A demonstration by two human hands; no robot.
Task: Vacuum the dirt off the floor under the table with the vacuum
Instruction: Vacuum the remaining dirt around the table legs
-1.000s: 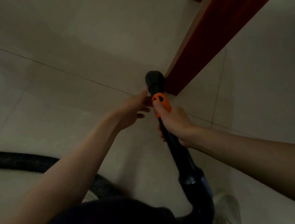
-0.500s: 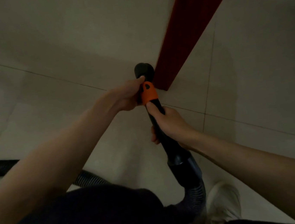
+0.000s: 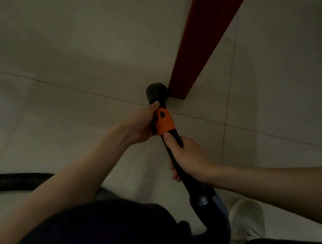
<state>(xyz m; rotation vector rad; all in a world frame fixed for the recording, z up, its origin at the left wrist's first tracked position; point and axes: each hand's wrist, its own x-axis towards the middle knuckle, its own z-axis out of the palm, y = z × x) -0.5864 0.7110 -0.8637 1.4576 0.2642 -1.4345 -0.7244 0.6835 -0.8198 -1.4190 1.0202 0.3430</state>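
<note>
The vacuum wand (image 3: pixel 175 160) points down at the tiled floor (image 3: pixel 68 52), its black nozzle (image 3: pixel 156 92) just beside the foot of a red wooden table leg (image 3: pixel 203 42). The left hand (image 3: pixel 136 126) grasps it at the orange collar (image 3: pixel 164 122); the right hand (image 3: pixel 188 158) is wrapped round the tube below. Judged rigid and light, with the ribbed hose (image 3: pixel 16 181) dragging. No legible markings.

One head-worn wide-angle view, looking steeply down and forward; close above the tiled floor (image 3: pixel 75 121); a red-brown table leg (image 3: pixel 197 43) crosses upper right.
</note>
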